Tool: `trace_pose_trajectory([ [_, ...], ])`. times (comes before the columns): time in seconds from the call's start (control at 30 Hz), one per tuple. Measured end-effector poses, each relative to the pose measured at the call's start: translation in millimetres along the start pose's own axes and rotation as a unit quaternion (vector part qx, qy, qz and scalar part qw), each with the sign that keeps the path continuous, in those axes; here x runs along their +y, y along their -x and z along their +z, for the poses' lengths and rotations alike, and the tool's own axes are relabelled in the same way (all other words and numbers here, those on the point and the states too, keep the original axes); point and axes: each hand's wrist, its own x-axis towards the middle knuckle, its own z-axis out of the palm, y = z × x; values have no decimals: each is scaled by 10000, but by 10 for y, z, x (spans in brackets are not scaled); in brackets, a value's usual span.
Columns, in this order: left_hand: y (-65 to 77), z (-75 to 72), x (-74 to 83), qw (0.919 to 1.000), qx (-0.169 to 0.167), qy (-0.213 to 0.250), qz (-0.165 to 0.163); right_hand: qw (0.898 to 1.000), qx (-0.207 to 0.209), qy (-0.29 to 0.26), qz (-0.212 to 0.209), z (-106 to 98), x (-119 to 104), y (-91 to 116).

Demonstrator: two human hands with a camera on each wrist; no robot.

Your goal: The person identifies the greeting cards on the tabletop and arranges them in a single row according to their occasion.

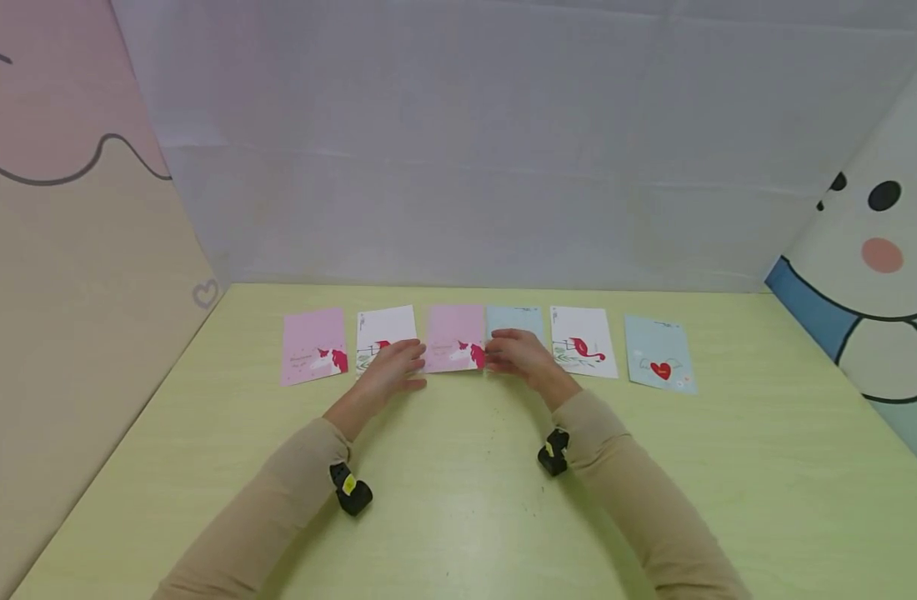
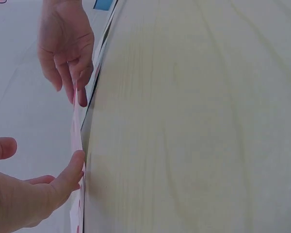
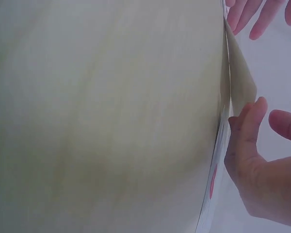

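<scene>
- Pale yellow-green tabletop [image 1: 458,517] runs from your side of the middle pink card [image 1: 456,325] to the white sheet [image 1: 458,150] standing behind it.
- You have that middle pink card, unicorn printed on it, between your hands, third from the left in a row of six. Your right wrist view shows its right end tilted up, its left end lower.
- Your right hand [image 1: 524,357], at the card's right edge, seems to pinch it with thumb and fingertips, though the contact is partly hidden.
- Your left hand [image 1: 387,367], at the card's left edge, has loose, spread fingers, its thumb against the card; you do not seem to grip with it.
- Just left of the middle pink card you have the left flamingo card [image 1: 387,323], then the outer pink card [image 1: 312,333].
- Just right of it lie the inner blue card [image 1: 514,318], partly behind your right hand, the right flamingo card [image 1: 582,325] and the heart card [image 1: 661,354].
- Watch those close neighbours: a fingertip brushing sideways could knock one askew.
- Pressing inward from both edges might bow or crease the middle pink card; a lopsided hold might let it slip.
- Beyond it, the table's far edge and sheet leave you little room; your side of it offers the most.
</scene>
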Motion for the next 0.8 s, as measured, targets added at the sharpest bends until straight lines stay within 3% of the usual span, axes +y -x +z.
trace_pose_trajectory([
  [0.33,-17,18,-25,9999,13,93,88,9994,215,253,-138,84,14,22],
  [0.8,-11,12,-38,9961,517,-683,214,9990,-138,257,-344,34,15,184],
])
